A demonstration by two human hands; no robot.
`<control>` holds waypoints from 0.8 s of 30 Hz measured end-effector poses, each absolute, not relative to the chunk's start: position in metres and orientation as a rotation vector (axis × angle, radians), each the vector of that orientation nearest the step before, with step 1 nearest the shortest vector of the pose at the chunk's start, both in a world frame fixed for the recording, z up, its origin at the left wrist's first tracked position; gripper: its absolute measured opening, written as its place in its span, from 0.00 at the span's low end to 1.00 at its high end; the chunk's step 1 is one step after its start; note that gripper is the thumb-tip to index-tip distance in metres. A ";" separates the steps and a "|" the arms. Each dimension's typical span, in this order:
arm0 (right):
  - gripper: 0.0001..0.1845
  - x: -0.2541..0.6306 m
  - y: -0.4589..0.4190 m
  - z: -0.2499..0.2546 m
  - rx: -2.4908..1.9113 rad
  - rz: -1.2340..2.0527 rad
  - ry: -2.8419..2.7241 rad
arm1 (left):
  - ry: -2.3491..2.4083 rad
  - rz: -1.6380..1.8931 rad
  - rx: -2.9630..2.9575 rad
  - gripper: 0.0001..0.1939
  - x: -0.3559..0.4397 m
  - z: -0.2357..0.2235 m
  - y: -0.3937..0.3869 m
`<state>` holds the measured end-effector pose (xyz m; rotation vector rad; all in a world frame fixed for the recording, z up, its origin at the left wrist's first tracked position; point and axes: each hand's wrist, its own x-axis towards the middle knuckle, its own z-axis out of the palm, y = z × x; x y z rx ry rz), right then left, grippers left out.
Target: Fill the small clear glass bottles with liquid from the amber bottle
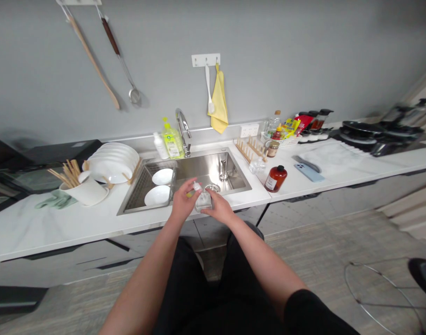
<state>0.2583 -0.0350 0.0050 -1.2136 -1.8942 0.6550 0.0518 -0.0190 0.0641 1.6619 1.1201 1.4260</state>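
Clear squarish glass jar (pixel 203 203) sits between our hands above the front rim of the stainless-steel sink (pixel 206 170); it should feel hard, slick and breakable, best held by its sides. Our right hand (pixel 218 209) curls closed against it; our left hand (pixel 182 203) pinches a small white-capped object (pixel 197 186).

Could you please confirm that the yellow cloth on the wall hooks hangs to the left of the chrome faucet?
Not quite: the yellow cloth hangs to the right of the chrome faucet, not to its left, as the head view shows. It does hang from the wall hooks, as you said.
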 end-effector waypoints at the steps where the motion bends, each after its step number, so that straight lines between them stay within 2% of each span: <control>1: 0.59 0.258 -0.035 0.005 -1.215 0.654 -1.896 | 1.108 1.440 1.616 0.32 0.052 0.064 -0.018; 13: 0.60 0.258 -0.034 0.002 -1.218 0.640 -1.902 | 1.117 1.463 1.495 0.32 0.047 0.056 -0.016; 24: 0.58 0.260 -0.032 -0.002 -1.195 0.646 -1.897 | 1.139 1.865 1.064 0.26 0.006 0.038 -0.031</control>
